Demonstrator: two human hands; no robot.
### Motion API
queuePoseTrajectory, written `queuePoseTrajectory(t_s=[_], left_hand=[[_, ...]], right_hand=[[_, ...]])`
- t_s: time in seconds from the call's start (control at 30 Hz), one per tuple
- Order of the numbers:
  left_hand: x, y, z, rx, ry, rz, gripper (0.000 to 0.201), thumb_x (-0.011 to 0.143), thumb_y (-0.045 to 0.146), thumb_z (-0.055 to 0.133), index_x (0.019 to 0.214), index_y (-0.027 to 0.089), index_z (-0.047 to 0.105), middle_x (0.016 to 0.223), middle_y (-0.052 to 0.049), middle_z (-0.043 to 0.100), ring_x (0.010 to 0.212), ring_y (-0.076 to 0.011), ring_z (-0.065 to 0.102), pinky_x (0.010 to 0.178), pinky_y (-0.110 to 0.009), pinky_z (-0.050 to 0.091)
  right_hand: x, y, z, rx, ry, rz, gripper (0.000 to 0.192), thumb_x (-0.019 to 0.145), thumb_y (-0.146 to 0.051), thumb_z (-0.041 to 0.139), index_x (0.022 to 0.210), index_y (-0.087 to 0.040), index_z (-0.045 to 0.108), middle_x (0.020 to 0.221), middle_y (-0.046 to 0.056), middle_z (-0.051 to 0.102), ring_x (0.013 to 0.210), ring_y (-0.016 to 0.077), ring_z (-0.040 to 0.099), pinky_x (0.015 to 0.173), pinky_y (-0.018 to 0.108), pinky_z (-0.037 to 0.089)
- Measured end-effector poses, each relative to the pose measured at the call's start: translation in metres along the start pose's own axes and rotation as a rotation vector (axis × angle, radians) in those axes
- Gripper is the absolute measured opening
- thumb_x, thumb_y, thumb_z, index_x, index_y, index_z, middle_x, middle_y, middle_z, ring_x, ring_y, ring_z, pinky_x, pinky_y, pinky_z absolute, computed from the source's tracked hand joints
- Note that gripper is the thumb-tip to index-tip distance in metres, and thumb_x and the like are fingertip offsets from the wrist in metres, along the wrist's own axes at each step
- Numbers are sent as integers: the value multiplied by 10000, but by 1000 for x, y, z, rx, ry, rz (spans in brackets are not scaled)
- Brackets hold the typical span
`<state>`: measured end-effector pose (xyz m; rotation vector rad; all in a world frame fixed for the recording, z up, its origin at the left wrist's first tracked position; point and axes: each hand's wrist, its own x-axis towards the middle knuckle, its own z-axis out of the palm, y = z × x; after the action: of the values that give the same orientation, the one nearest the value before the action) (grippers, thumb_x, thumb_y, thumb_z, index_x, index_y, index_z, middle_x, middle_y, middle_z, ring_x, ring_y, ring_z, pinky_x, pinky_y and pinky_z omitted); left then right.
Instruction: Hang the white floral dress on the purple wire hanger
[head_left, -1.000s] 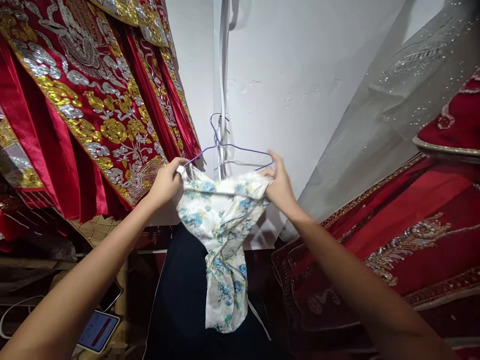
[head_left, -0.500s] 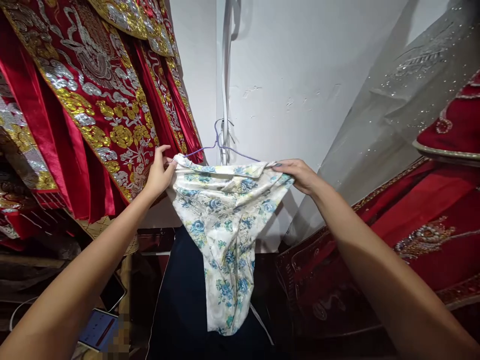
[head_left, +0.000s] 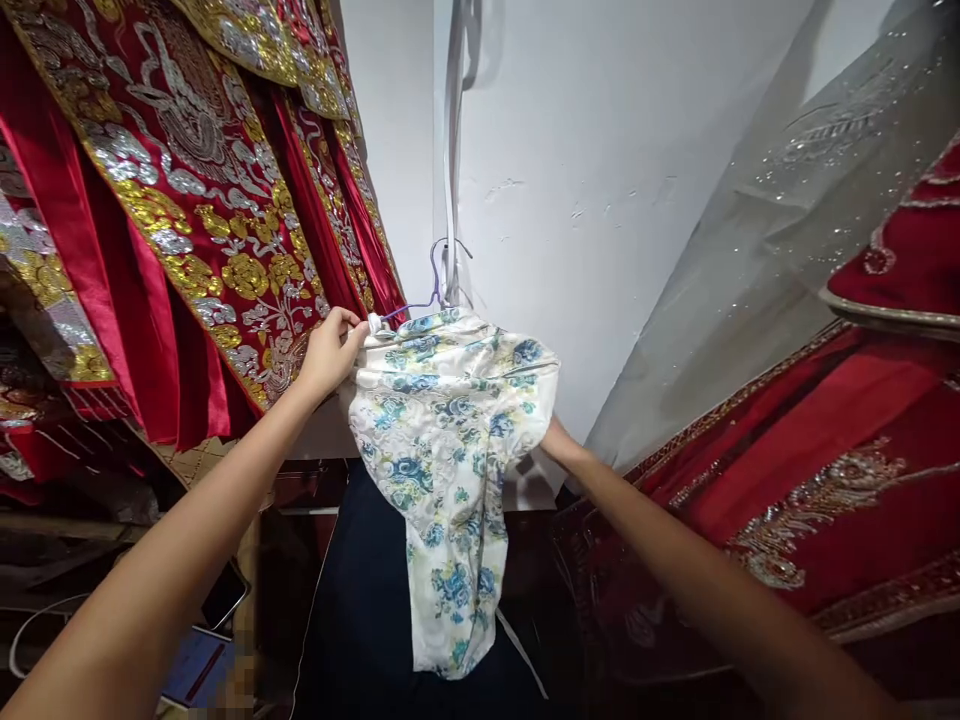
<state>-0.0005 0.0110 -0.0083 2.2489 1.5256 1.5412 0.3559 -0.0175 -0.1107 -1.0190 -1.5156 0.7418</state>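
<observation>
Floral garment (head_left: 450,450), hung upright with its long axis running downward; its bulk lies below and to the right of the left-hand grip. Left hand (head_left: 330,350): thumb and fingers pinch the upper left corner. Right hand (head_left: 556,440): mostly hidden by cloth at the right edge; its grip cannot be told. Beyond, the purple hanger (head_left: 436,288) exposes only its left arm, nearer the left hand. Farthest: white wall (head_left: 570,130). No container is discernible.

Left hand (head_left: 330,352) pinching floral garment (head_left: 442,430) near left end of purple hanger (head_left: 416,305); right hand (head_left: 553,438) mostly hidden behind garment.
</observation>
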Motion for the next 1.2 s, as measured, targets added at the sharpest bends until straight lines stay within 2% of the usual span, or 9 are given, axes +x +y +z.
queuePoseTrajectory(t_s=[0.13,0.23,0.53,0.67,0.77,0.87,0.97,1.1,1.2], left_hand=[[-12,8,-7,77,-100,29,295,967,416,449,871,193,616,787,-21,651,726,-175,574,671,-267,396],[-11,21,-1,65,-95,50,272,969,367,436,947,192,643,848,-33,689,757,-187,597,687,-267,407],[27,44,-3,34,42,76,332,975,437,450,985,175,654,888,-58,698,809,-207,601,707,-288,413],[12,18,-4,111,29,9,370,958,479,477,727,196,532,670,-12,564,647,-165,484,617,-286,339],[-9,-2,1,17,32,-86,482,974,553,401,638,208,435,615,-8,498,612,-157,437,597,-286,342],[-24,-7,10,-196,40,-139,538,955,651,356,685,210,503,688,-31,558,659,-167,503,628,-287,409],[-28,12,22,-461,88,-215,651,921,756,235,723,214,537,703,-52,564,642,-174,539,631,-305,456],[-28,65,34,-829,-56,-286,691,897,794,111,802,232,502,665,-39,560,634,-186,585,669,-352,518],[-32,94,36,-1002,-235,-294,649,918,769,158,903,233,523,761,-55,630,767,-211,656,781,-410,555]], right_hand=[[10,-7,-39,163,103,33,632,889,-748,384,1135,-224,639,1103,112,716,1043,299,662,808,415,559],[25,-30,-54,190,126,27,558,816,-740,533,1019,-237,664,981,76,734,932,274,692,733,367,558],[66,-108,-20,45,252,-169,598,848,-785,467,909,-223,663,894,96,701,888,274,668,756,377,544],[31,-121,-2,-29,55,-168,585,862,-753,507,659,-213,606,674,50,637,651,192,624,582,302,487],[-17,-116,4,12,-388,-22,551,904,-686,511,656,-214,649,623,25,646,547,161,599,493,277,452],[-47,-105,7,46,-711,110,440,928,-596,545,856,-219,761,733,40,721,596,177,639,549,298,507],[-41,-93,13,-75,-497,-3,407,910,-521,612,1218,-275,713,1144,69,731,941,235,686,845,374,555],[-10,-83,26,-161,-167,-138,715,873,-518,668,1518,-339,418,1584,55,409,1408,290,422,1166,477,346],[-5,-85,29,-4,-345,-35,573,929,-576,560,1414,-271,556,1491,76,530,1357,286,495,1140,463,386]])
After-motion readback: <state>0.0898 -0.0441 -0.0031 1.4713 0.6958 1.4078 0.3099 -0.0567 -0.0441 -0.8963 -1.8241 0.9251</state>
